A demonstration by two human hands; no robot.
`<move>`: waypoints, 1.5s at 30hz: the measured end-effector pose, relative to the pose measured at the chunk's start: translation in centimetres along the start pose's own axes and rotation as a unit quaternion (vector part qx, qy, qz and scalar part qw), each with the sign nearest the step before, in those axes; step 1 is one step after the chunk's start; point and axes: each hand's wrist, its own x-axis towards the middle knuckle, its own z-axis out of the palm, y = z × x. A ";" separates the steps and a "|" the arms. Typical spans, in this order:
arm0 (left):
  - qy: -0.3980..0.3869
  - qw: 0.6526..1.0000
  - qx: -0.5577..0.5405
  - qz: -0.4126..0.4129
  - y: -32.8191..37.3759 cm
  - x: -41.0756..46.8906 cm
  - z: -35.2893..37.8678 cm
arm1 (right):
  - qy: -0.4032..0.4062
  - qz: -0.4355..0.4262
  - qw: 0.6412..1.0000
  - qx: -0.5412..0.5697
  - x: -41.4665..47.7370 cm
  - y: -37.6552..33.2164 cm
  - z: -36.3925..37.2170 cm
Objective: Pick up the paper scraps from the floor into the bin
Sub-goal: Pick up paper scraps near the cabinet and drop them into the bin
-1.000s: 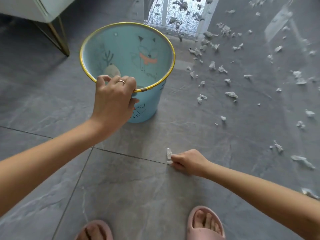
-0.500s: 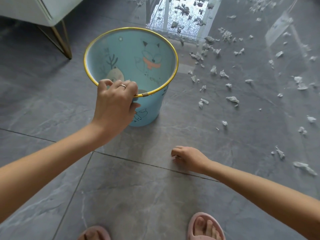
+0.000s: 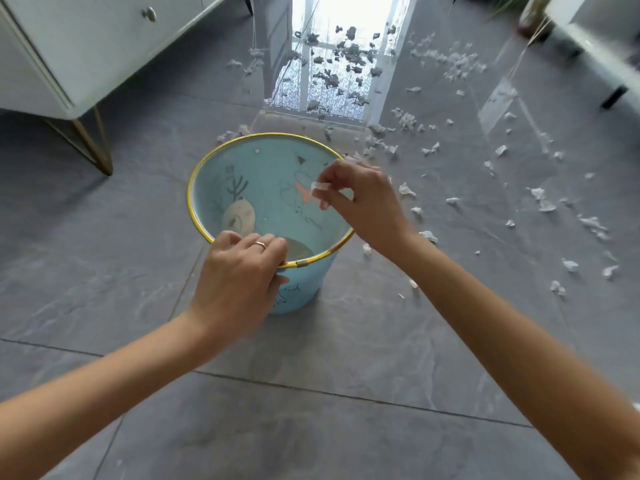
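A light blue bin with a gold rim and cartoon drawings stands on the grey tiled floor. My left hand, wearing a ring, grips the near rim of the bin. My right hand hovers over the bin's right side and pinches a small white paper scrap between thumb and fingers, above the opening. Several white paper scraps lie scattered on the floor to the right of the bin and beyond it.
A white cabinet on thin gold legs stands at the back left. A bright window reflection shines on the floor behind the bin. Pale furniture with dark legs sits at the far right.
My right hand picked the scrap off the floor near my feet and rose over the bin. The left hand stayed on the rim. The view tilted up and forward.
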 end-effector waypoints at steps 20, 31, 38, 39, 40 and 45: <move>0.011 0.967 -0.030 0.252 15.0 6.7 4.9 | 0.139 0.444 0.846 -0.262 -26.1 15.6 -6.3; -0.467 0.849 0.038 0.246 19.0 1.9 16.3 | 0.169 0.760 0.579 -0.242 -41.4 19.8 -16.1; -0.453 0.842 0.071 0.283 19.3 2.3 16.4 | 0.063 0.726 0.649 -0.219 -37.9 24.8 -18.1; -0.451 0.843 0.068 0.284 19.2 2.3 16.5 | 0.044 0.704 0.672 -0.224 -37.1 25.5 -17.8; -0.450 0.845 0.062 0.283 19.1 2.1 16.7 | 0.036 0.687 0.688 -0.230 -36.5 25.9 -17.3; -0.450 0.847 0.040 0.281 18.6 2.2 17.3 | 0.075 0.596 0.728 -0.330 -32.4 27.4 -14.8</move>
